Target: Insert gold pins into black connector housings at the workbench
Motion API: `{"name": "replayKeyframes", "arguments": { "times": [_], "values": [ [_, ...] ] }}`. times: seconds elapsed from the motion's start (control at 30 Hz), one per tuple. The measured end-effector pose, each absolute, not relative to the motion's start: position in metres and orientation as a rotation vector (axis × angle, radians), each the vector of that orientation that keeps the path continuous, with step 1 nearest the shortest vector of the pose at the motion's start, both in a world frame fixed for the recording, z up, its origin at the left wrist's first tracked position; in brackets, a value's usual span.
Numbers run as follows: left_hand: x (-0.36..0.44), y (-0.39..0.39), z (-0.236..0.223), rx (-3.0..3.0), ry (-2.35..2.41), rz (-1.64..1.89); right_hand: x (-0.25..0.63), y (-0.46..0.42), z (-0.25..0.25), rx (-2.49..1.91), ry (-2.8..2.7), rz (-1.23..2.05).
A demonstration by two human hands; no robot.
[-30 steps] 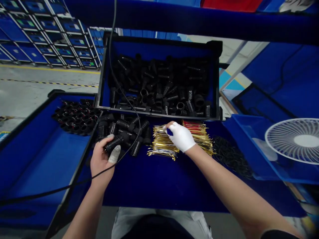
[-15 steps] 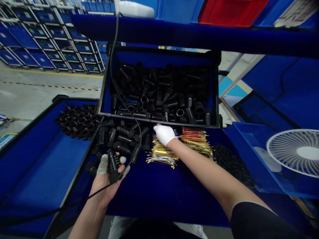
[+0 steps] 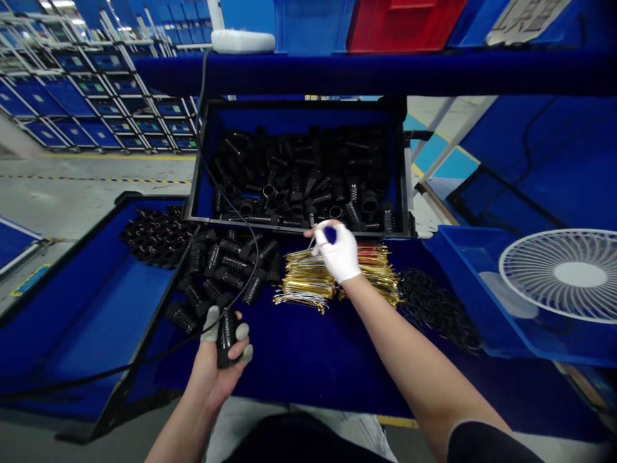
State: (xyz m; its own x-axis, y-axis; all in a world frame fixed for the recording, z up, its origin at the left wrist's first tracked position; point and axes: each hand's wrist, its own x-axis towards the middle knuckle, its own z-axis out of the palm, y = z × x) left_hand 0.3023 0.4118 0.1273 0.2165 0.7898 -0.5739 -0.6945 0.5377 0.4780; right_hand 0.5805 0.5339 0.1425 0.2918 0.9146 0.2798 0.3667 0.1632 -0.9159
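My left hand (image 3: 219, 357), with pale finger cots on its fingertips, is closed around a black ribbed cylindrical part (image 3: 226, 331) held upright. Beside it lies a heap of similar black ribbed parts (image 3: 231, 263). My right hand (image 3: 337, 251), in a white glove with bare fingertips, is raised over the wire bundles, thumb and finger pinched together. A thin wire (image 3: 311, 243) seems to hang from that pinch, though its length is mostly hidden. Below are a bundle of white-and-gold wires (image 3: 306, 283) and a bundle of red-and-gold wires (image 3: 380, 273).
A blue bin (image 3: 299, 225) full of black parts stands behind the heap. At left, another blue tray (image 3: 96, 328) holds assembled black pieces (image 3: 157, 238). Black rings (image 3: 434, 308) lie at right, near a white fan (image 3: 573, 276). A black cable (image 3: 253, 238) hangs across the left side.
My right hand has lifted off the wires and moved slightly right, fingers now pinched. My left hand keeps hold of the black ribbed part, a little lower in view. The camera view has shifted.
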Motion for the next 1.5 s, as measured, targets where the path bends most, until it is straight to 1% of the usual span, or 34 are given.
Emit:
{"name": "replayKeyframes", "arguments": {
  "times": [0.1,0.2,0.27,0.4,0.47,0.53,0.63,0.73,1.0,1.17,1.23,1.33,1.4,1.5],
  "values": [
    [0.321,0.408,0.132,0.174,0.928,1.016,0.612,0.510,0.159,-0.840,-0.593,0.962],
    [0.347,0.408,0.136,0.210,0.947,0.969,0.632,0.486,0.161,-0.495,-0.268,1.264],
    [0.364,0.410,0.137,0.229,0.906,0.905,0.633,0.472,0.153,-0.446,-0.207,1.380],
    [0.390,0.417,0.133,0.221,0.871,0.847,0.619,0.448,0.135,-0.634,-0.277,1.498],
    [0.397,0.419,0.131,0.192,0.892,0.838,0.612,0.436,0.137,-0.668,-0.395,1.449],
    [0.401,0.419,0.132,0.198,0.899,0.824,0.606,0.424,0.146,-0.708,-0.583,1.332],
    [0.404,0.415,0.137,0.285,0.874,0.839,0.594,0.404,0.159,-0.975,-0.966,1.194],
    [0.408,0.409,0.144,0.375,0.861,0.861,0.578,0.390,0.159,-1.215,-1.287,1.095],
    [0.411,0.401,0.140,0.538,0.903,0.922,0.565,0.385,0.143,-1.341,-1.509,1.021],
    [0.405,0.397,0.144,0.982,1.062,0.999,0.556,0.378,0.137,-1.287,-1.484,1.039],
    [0.403,0.396,0.146,1.033,1.048,0.991,0.555,0.374,0.135,-1.265,-1.429,1.056],
    [0.399,0.397,0.149,0.826,0.960,0.936,0.565,0.371,0.133,-1.226,-1.294,1.110],
    [0.394,0.400,0.150,0.641,0.917,0.894,0.580,0.372,0.131,-1.152,-1.107,1.128],
    [0.388,0.407,0.150,0.459,0.870,0.796,0.603,0.374,0.131,-1.145,-0.844,0.953]
  ]
}}
